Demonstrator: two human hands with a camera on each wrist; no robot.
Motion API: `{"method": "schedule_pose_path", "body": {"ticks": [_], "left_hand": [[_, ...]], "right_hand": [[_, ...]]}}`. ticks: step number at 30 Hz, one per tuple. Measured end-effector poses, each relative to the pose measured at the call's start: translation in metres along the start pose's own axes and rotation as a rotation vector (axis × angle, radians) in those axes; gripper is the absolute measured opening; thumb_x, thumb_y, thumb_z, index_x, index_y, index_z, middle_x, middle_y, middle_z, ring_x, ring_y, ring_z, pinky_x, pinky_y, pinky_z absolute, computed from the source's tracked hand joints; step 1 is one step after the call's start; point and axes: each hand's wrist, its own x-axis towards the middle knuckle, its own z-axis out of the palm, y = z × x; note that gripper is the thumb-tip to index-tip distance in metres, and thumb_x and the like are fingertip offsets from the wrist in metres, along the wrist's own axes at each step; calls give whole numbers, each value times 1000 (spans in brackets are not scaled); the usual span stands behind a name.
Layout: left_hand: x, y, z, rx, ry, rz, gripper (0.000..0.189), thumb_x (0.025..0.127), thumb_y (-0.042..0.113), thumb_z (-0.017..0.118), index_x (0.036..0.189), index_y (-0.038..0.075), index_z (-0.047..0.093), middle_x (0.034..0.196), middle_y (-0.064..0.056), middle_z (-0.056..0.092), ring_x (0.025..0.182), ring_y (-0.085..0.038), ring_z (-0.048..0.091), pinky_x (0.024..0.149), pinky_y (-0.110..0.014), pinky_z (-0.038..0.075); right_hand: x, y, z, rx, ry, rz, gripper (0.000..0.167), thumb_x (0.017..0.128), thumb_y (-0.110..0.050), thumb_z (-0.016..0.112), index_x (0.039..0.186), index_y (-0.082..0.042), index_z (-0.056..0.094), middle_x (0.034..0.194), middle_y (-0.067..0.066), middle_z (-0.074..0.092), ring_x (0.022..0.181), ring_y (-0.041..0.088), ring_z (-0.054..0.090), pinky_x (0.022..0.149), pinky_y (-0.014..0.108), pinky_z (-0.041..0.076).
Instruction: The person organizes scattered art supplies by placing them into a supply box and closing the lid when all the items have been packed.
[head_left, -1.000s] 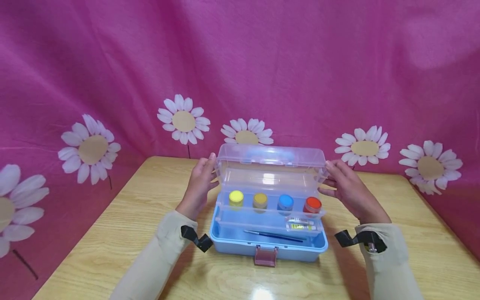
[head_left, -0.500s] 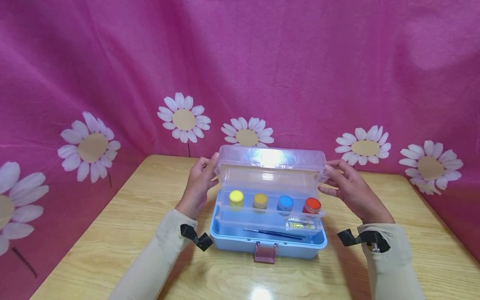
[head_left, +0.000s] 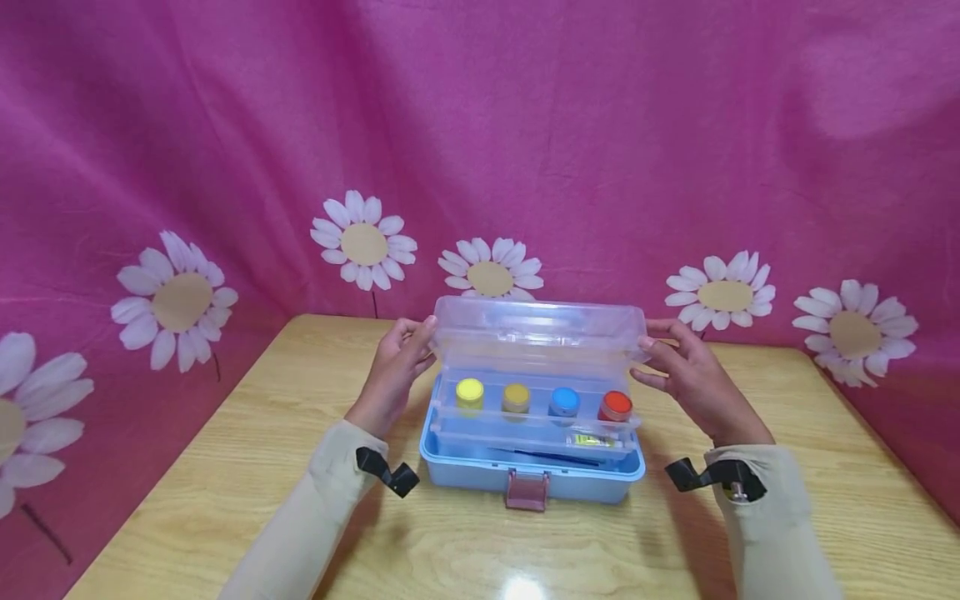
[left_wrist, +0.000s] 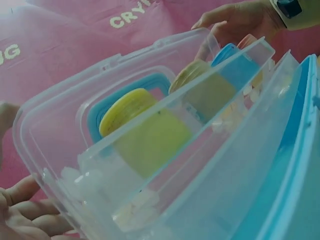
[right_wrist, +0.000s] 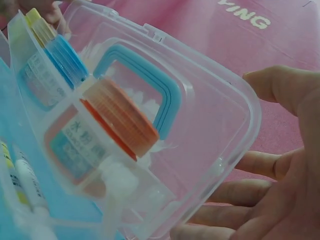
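Note:
A light blue storage box (head_left: 480,477) stands on the table, its clear lid (head_left: 540,321) raised and tilted. My left hand (head_left: 392,371) holds the lid's left end, thumb near its front corner. At the other end my right hand (head_left: 697,383) holds it the same way. Paint jars sit in the clear upper tray: yellow (head_left: 469,392), ochre (head_left: 516,398), blue (head_left: 564,402) and red (head_left: 617,406). A small yellow-labelled tube (head_left: 592,440) lies in the lower tray. Below, a dark paintbrush (head_left: 551,457) rests in the box, partly covered by the tray.
A reddish-brown latch (head_left: 527,490) hangs down at the box front. Wooden table surface (head_left: 247,467) extends on both sides. Behind it hangs a pink cloth (head_left: 570,150) with printed daisies. A blue handle (right_wrist: 170,95) is set in the lid.
Both hands have brought the lid somewhat lower and forward. The trays have come forward with it, covering more of the paintbrush. The jars remain in the tray.

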Motion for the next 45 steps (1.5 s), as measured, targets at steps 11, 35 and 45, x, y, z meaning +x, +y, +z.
{"method": "schedule_pose_path", "body": {"ticks": [11, 35, 45], "left_hand": [[3, -8, -8, 12, -101, 7, 49, 88, 42, 63, 122, 12, 46, 136, -7, 46, 131, -24, 45, 109, -37, 35], [5, -11, -21, 40, -290, 133, 51, 93, 23, 61, 141, 28, 47, 136, -7, 53, 125, -23, 50, 109, -43, 35], [8, -14, -17, 59, -261, 111, 49, 91, 20, 64, 137, 25, 49, 137, -6, 52, 126, -21, 51, 104, -39, 41]], "right_hand": [[3, 3, 3, -65, 61, 29, 48, 95, -31, 59, 134, -9, 42, 131, 13, 45, 111, 16, 57, 88, 31, 51], [3, 14, -4, -21, -4, 12, 41, 94, -19, 61, 131, -11, 45, 122, 4, 60, 109, 8, 61, 87, 23, 51], [5, 18, -4, -58, -18, 16, 48, 93, -20, 63, 135, -9, 43, 131, 7, 57, 116, 10, 58, 90, 23, 49]]}}
